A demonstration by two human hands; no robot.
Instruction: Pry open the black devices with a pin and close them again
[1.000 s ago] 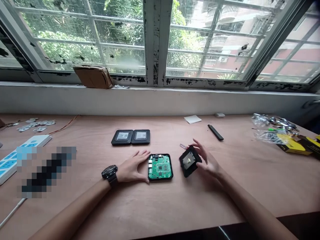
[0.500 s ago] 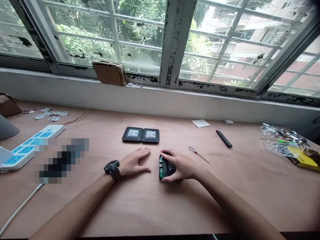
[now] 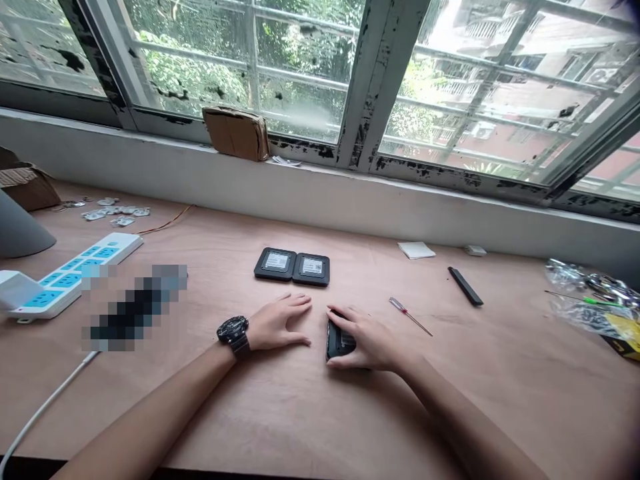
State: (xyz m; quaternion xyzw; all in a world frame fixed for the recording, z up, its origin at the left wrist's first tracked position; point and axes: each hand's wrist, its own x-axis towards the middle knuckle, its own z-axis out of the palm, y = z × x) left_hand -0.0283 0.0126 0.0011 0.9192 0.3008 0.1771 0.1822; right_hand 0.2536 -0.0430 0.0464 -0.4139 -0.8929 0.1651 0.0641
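My right hand (image 3: 363, 340) grips a flat black electronic device (image 3: 334, 341) by its edges, thumb on the near side and fingers on the far side. The device lies low on the table, and my palm hides its right part. To its left, my left hand (image 3: 283, 323) rests flat on the tabletop with fingers stretched out, holding nothing and apart from the device. Beyond both hands, two black square cases (image 3: 293, 267) with white labels lie side by side. Right of my right hand lies a small screwdriver (image 3: 410, 316).
A black strip (image 3: 465, 287), a white paper pad (image 3: 417, 251) and a small white block (image 3: 475, 251) lie toward the right. Plastic bags (image 3: 583, 313) are at the far right. On the left are a power strip (image 3: 75, 277) and a pixelated dark object (image 3: 137, 310) by a white cable (image 3: 45, 408).
The device in my right hand has tipped flatter, so the green board and ports on its left side no longer show. The whole view has shifted slightly; my left hand stays flat.
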